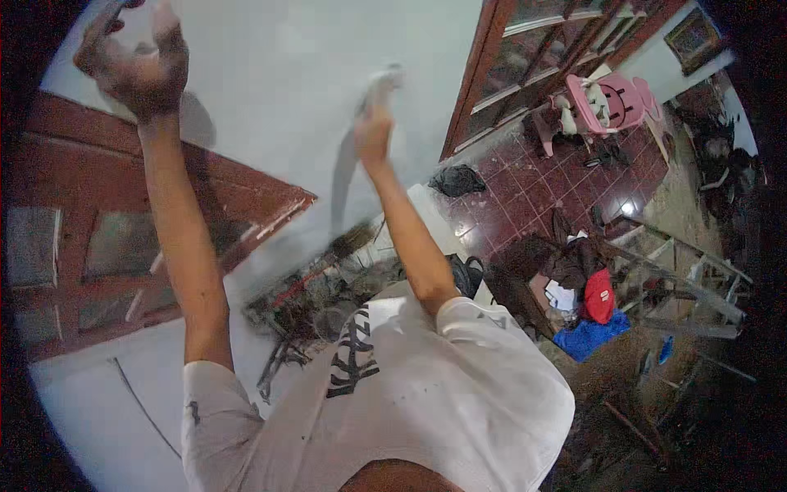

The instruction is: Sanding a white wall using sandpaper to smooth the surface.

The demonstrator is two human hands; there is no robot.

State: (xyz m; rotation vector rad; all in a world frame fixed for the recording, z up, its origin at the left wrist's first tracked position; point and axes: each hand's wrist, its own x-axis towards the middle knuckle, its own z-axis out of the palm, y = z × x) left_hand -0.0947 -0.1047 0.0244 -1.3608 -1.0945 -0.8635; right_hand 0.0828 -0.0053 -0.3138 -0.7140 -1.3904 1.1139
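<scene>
My right hand [374, 136] is raised in front of a white wall [283, 67] and gripped around a pale, flat-looking hand tool [386, 85]. Motion blur hides the tool's exact kind, and I cannot tell whether it touches the wall. A long shadow falls on the wall beside that hand. At the upper left my left hand [138, 71] is held up with the fingers curled and the thumb apart. Something pale shows between its thumb and fingers; whether that is a held thing or the wall behind, I cannot tell.
Brown wooden window frames [80, 246] flank the wall at left, with more wood-framed glass [522, 55] at right. Clutter [332, 289] lies along the wall's foot. On the red tiled floor [529, 178] are a pink child's chair [590, 107], a black bag [457, 180] and a metal ladder [688, 280].
</scene>
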